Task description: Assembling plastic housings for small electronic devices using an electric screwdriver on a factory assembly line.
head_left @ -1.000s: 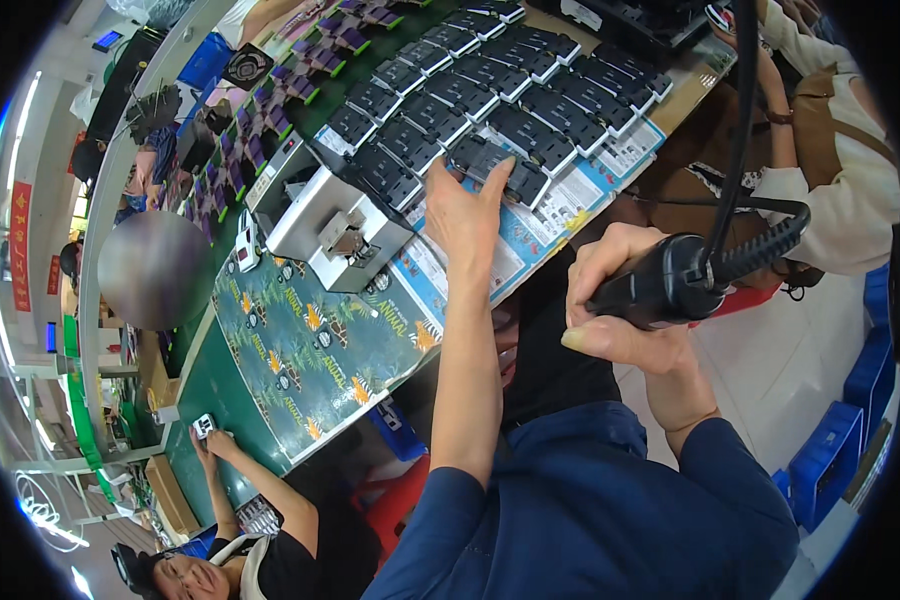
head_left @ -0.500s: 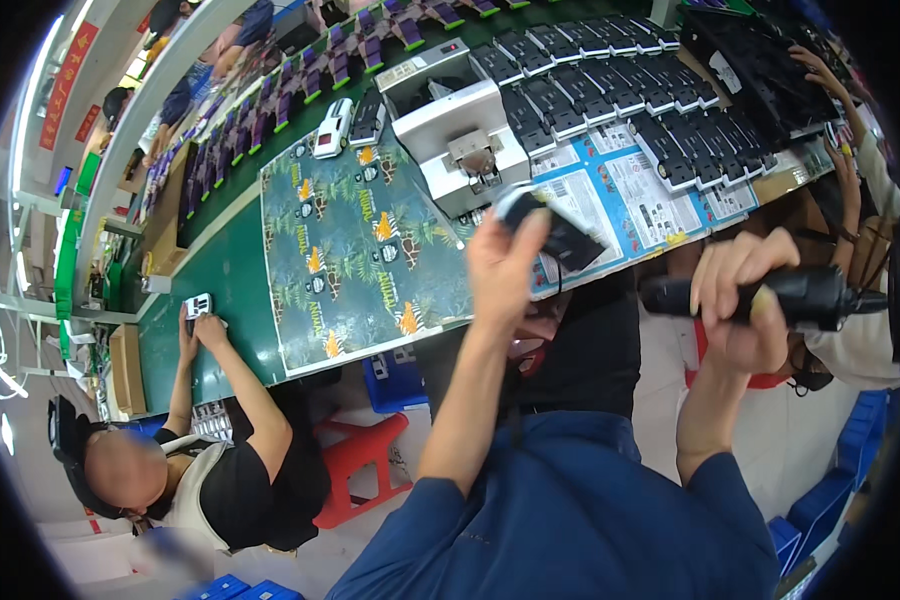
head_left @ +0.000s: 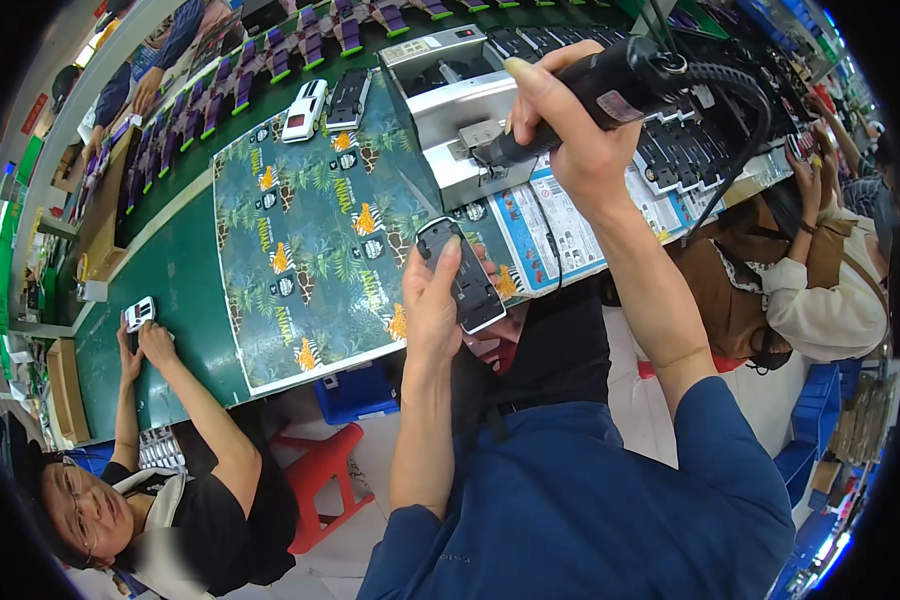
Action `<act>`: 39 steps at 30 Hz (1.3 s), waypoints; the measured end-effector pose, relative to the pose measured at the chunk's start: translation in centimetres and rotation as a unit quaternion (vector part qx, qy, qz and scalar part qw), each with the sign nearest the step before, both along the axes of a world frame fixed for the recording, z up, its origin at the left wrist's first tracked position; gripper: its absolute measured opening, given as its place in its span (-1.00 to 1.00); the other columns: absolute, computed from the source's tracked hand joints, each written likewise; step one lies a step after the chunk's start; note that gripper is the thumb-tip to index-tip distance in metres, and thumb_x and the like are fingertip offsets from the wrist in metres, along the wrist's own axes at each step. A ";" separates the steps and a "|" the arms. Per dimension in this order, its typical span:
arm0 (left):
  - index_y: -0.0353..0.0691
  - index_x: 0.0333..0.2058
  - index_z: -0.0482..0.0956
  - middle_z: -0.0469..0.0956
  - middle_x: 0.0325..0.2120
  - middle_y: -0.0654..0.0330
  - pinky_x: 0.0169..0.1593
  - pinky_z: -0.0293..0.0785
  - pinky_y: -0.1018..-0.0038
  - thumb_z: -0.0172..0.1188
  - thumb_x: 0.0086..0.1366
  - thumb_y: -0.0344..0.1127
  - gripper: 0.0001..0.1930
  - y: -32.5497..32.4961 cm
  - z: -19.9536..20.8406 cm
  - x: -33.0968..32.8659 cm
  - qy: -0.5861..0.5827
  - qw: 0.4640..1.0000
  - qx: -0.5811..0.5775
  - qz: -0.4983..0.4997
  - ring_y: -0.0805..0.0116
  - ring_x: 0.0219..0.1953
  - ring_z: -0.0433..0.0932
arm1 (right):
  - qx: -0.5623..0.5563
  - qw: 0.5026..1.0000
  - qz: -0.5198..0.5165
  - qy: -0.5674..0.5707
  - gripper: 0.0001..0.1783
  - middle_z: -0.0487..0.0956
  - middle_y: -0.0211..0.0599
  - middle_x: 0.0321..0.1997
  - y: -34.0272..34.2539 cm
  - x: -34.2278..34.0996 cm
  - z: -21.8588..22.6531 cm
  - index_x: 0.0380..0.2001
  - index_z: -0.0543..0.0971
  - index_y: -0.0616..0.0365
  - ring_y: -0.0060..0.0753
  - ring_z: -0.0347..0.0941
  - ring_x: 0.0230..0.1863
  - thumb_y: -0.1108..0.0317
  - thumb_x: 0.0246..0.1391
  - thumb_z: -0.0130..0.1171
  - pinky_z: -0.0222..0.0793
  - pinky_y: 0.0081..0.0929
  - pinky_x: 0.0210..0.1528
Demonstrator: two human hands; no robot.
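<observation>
My left hand is closed around a toy car with its black underside turned up and a thin white edge showing. It holds the car over the near edge of the patterned mat. My right hand grips a black electric screwdriver, a cord trailing from its back end. The screwdriver's front end points at the small block on the front of a silver screw feeder; whether its tip touches there I cannot make out.
A white toy car and an upturned one lie beside the feeder. Rows of upturned cars stand at the right. A co-worker at the left holds a white car. Purple parts line the back.
My right hand has swung the screwdriver from the right side up to the feeder. My left hand has drawn the car nearer and lower, away from the feeder.
</observation>
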State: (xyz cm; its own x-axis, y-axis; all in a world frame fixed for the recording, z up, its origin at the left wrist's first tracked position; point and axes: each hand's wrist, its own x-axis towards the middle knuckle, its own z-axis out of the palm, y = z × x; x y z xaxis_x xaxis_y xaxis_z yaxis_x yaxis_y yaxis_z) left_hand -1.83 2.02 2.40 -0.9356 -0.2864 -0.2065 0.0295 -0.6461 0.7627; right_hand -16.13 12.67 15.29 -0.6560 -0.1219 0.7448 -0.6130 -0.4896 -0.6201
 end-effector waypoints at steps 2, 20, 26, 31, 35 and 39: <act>-0.25 -0.12 0.39 0.61 -0.34 0.05 -0.33 0.70 0.37 0.13 0.40 -0.27 -0.78 -0.4 0.0 -0.1 0.001 1.000 0.015 -0.006 0.28 -0.36 0.68 | 0.035 0.999 -0.010 0.007 -0.86 0.52 -0.41 -0.67 -0.5 -0.1 -0.1 -0.54 0.58 0.27 -0.64 0.43 -0.70 0.50 0.02 0.34 0.33 -0.67 -0.63; -0.33 -0.11 0.47 0.64 -0.28 0.05 -0.28 0.67 0.42 0.24 0.31 -0.36 -0.75 0.6 0.0 0.3 0.013 0.999 -0.043 -0.002 0.33 -0.32 0.68 | -0.033 0.980 0.156 -0.121 -0.81 0.44 -0.26 -0.66 1.0 5.0 0.2 -0.38 0.47 0.30 -0.42 0.39 -0.70 0.37 0.10 0.19 0.39 -0.42 -0.53; -0.28 -0.09 0.44 0.62 -0.34 0.12 -0.33 0.63 0.49 0.28 0.28 -0.35 -0.71 0.8 0.3 0.2 0.009 0.998 -0.056 0.002 0.40 -0.39 0.65 | -0.044 0.981 0.147 -0.121 -0.83 0.47 -0.31 -0.68 0.3 5.6 -0.5 -0.42 0.50 0.29 -0.55 0.38 -0.70 0.42 0.06 0.26 0.36 -0.56 -0.56; -0.28 -0.07 0.42 0.62 -0.35 0.12 -0.34 0.63 0.50 0.28 0.28 -0.35 -0.69 0.6 0.3 0.4 -0.003 0.998 -0.059 -0.020 0.39 -0.41 0.66 | -0.027 0.985 0.128 -0.116 -0.82 0.49 -0.35 -0.67 -0.2 5.8 -1.1 -0.44 0.51 0.28 -0.62 0.40 -0.70 0.42 0.03 0.31 0.31 -0.66 -0.61; -0.28 -0.08 0.47 0.61 -0.36 0.16 -0.35 0.60 0.53 0.28 0.29 -0.36 -0.72 0.6 0.7 0.5 -0.007 0.999 -0.051 -0.018 0.44 -0.43 0.64 | -0.016 0.984 0.125 -0.123 -0.85 0.52 -0.35 -0.63 -0.2 6.0 -0.9 -0.44 0.56 0.28 -0.65 0.43 -0.67 0.44 0.02 0.34 0.31 -0.70 -0.63; -0.28 -0.08 0.49 0.62 -0.35 0.17 -0.35 0.59 0.54 0.28 0.29 -0.36 -0.73 0.8 0.7 0.2 -0.014 0.998 -0.059 -0.011 0.46 -0.42 0.63 | 0.006 0.990 0.110 -0.093 -0.85 0.55 -0.36 -0.55 -0.1 6.0 -0.5 -0.45 0.60 0.28 -0.68 0.42 -0.67 0.42 0.01 0.35 0.32 -0.70 -0.61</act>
